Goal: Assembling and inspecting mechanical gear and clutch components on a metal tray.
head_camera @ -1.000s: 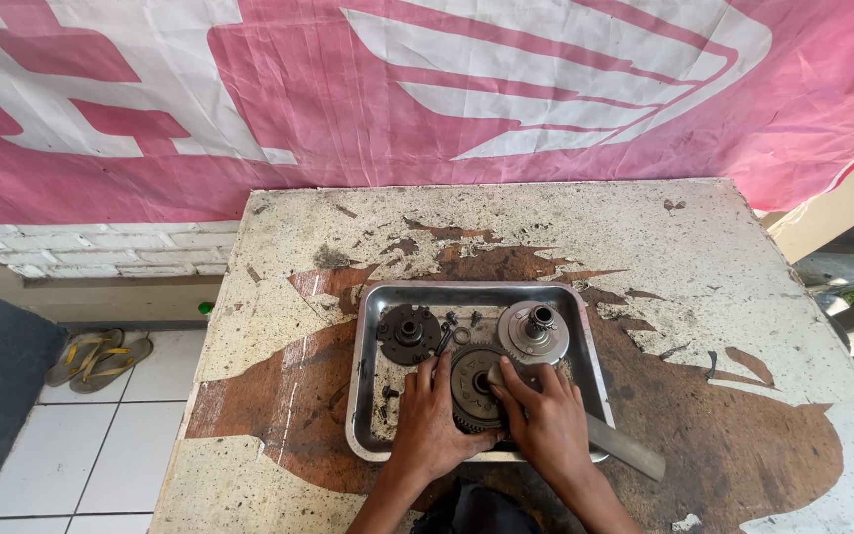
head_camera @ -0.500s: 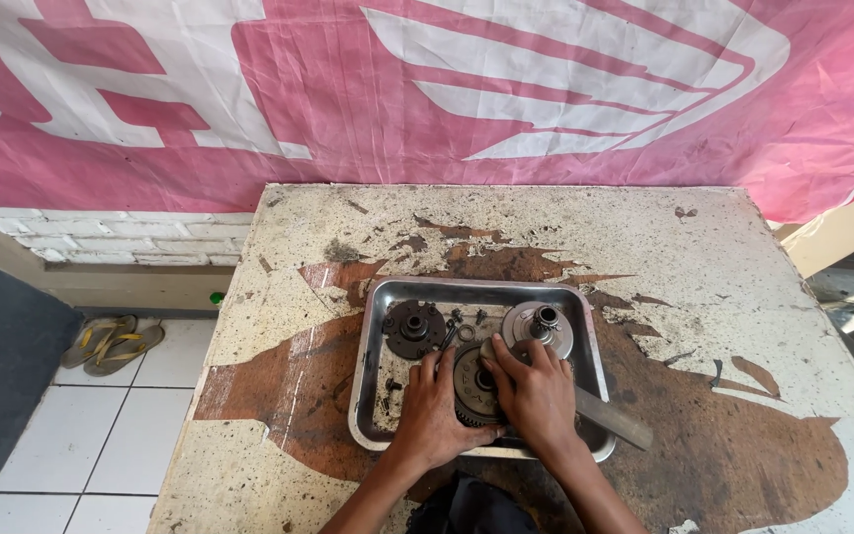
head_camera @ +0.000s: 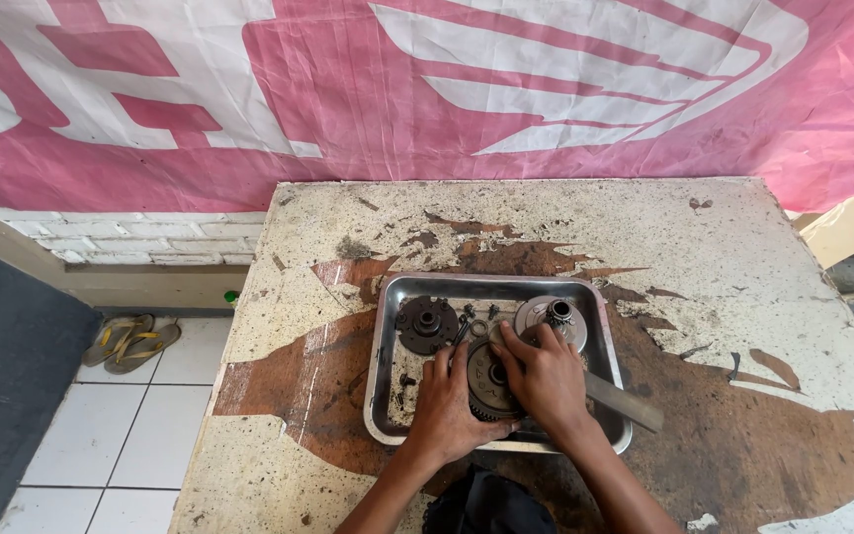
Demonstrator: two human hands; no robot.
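Worn bench (head_camera: 644, 237) carrying a steel tray (head_camera: 387, 336). Inside it, a round toothed gear assembly (head_camera: 491, 381) lies flat, axis pointing up, with no evident long axis. Left hand (head_camera: 444, 410) and right hand (head_camera: 546, 376) flank it, fingers (head_camera: 506, 341) curled on its rim. Beyond the fingertips: dark hub (head_camera: 427, 324), grey drum (head_camera: 552, 318).

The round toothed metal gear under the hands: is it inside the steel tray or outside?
Inside: the gear lies flat within the tray's rim.
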